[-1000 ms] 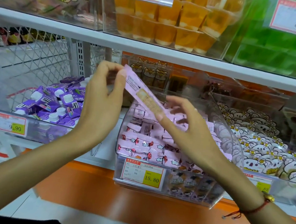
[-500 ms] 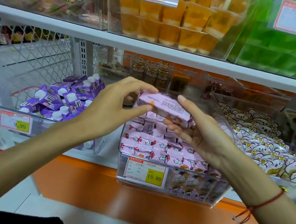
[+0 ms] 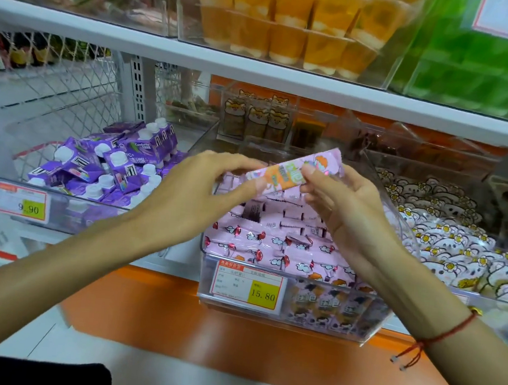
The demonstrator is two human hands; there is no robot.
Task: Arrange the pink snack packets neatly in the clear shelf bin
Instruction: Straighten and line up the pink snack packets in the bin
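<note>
Above the clear bin [image 3: 366,333], whose front rows of pink packets [image 3: 272,250] already lie tidy, the left hand [image 3: 196,199] and right hand [image 3: 347,207] pinch one packet [image 3: 292,172], while the jumbled back rows seem unsorted.

1. A packet [image 3: 293,173] sits between the fingers of the left hand [image 3: 196,193] and the right hand [image 3: 343,207], tilted, its right end higher.
2. Directly below the fingers lies the bin [image 3: 370,324], with packets [image 3: 272,243] stacked inside it.
3. A price tag [image 3: 248,286] hangs on the bin's front wall, below and nearer than the fingers.
4. Left of the left fingers sits a bin of pouches [image 3: 106,165].
5. Right of the right fingers lies a heap of wrapped snacks [image 3: 446,242].
6. Behind the fingers stand small boxes [image 3: 260,118].
7. Above the fingers runs a shelf [image 3: 258,71] bearing cups [image 3: 293,25].
</note>
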